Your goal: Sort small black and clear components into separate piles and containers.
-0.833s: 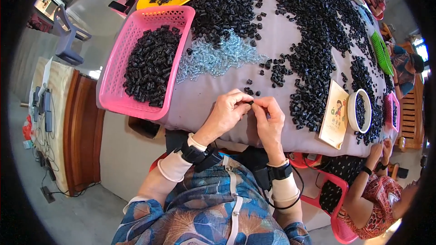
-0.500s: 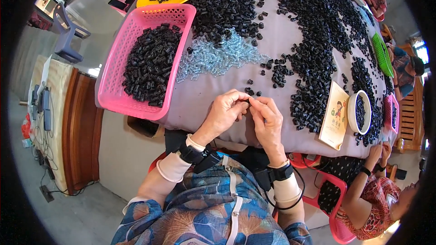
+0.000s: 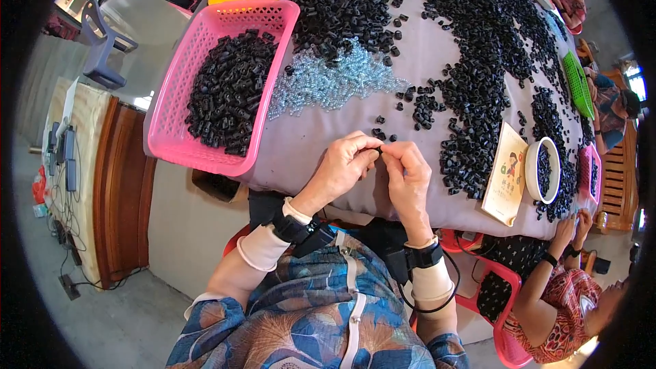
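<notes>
A cream booklet (image 3: 504, 195), at three o'clock on the worktop (image 3: 294, 147), bears a short row of dark printed characters (image 3: 508, 186) on its cover, with finer print below, too small to read. Nothing else is legible.

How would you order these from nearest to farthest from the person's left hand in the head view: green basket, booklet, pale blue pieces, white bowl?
1. Pale blue pieces: heaped just beyond the left hand.
2. Booklet: off to the right.
3. White bowl: just right of the booklet.
4. Green basket: far right, beyond the bowl.
</notes>
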